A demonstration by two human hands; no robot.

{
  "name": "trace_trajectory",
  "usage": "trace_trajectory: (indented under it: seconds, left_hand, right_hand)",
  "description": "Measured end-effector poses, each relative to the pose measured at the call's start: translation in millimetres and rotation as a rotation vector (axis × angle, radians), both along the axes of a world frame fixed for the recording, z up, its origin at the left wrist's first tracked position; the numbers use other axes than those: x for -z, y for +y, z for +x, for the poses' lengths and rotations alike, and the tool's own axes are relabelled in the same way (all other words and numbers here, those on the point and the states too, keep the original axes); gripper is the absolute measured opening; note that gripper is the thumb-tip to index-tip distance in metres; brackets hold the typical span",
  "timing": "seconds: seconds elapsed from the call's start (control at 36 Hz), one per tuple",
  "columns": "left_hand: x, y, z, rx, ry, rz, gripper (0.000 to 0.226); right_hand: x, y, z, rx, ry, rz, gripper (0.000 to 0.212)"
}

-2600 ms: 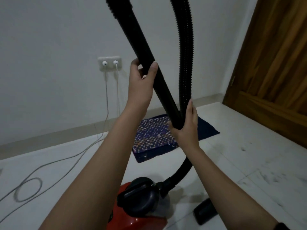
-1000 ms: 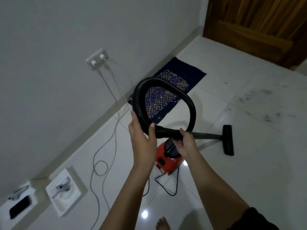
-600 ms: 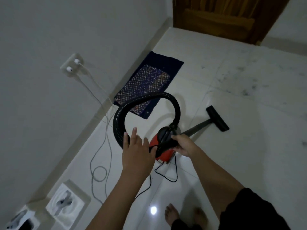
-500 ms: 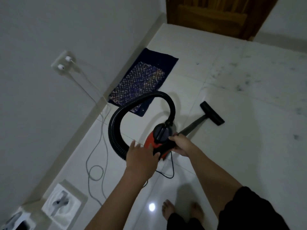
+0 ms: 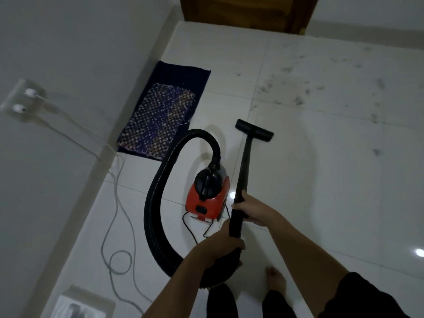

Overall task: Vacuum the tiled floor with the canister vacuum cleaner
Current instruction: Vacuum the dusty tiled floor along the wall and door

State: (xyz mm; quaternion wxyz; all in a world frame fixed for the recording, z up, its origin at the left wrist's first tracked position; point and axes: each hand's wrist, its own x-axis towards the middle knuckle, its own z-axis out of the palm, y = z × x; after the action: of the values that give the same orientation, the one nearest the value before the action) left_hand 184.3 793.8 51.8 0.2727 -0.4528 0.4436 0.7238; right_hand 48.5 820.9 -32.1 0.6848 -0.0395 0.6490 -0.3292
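Observation:
A red canister vacuum (image 5: pixel 207 198) with a black top stands on the white tiled floor (image 5: pixel 321 180). Its ribbed black hose (image 5: pixel 153 203) loops left from the canister top round to my hands. My left hand (image 5: pixel 223 245) grips the near end of the black wand where the hose joins. Higher up, my right hand (image 5: pixel 250 208) grips the wand (image 5: pixel 244 166). The wand slopes forward to the black floor head (image 5: pixel 254 130), which rests on the tiles beyond the canister. Dark dust specks (image 5: pixel 298 97) lie scattered on the tiles at the far right.
A dark blue patterned mat (image 5: pixel 165 113) lies by the left wall. White cables (image 5: pixel 114 226) run from a wall socket (image 5: pixel 21 99) down across the floor. A black cord (image 5: pixel 195 230) trails behind the canister. A wooden door (image 5: pixel 247 12) stands far ahead; white boxes (image 5: pixel 82 306) sit bottom left. My bare foot (image 5: pixel 275 280) shows below.
My hands have shifted to grip the wand end, and it has swung so the floor head points straight ahead beside the canister. The hose loop has dropped lower at left.

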Motion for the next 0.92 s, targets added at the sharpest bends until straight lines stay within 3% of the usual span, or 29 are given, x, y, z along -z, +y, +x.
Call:
trace_trajectory:
  seconds: [0.22,0.36,0.44,0.61,0.72,0.92]
  left_hand:
    - [32,7,13,-0.061,0.124,-0.136,0.072]
    - [52,13,14,-0.069,0.115,-0.163,0.053]
    - [57,13,15,-0.039,0.109,-0.201,0.038]
    - [64,7,10,-0.033,0.144,-0.231,0.031]
    - [63,-1,0,-0.084,0.140,-0.256,0.038]
    - [57,-16,-40,-0.112,0.173,-0.254,0.038]
  right_hand:
    - [19,-9,25,0.085,0.205,-0.055,0.076]
    - [35,-11,24,0.269,0.216,-0.088,0.046]
    - [42,-16,21,0.279,0.224,-0.059,0.040]
    - [47,-30,15,0.242,0.238,0.001,0.058]
    - [50,-41,2,0.224,0.215,0.017,0.068]
    - [53,-59,-38,0.194,0.203,0.018,0.070]
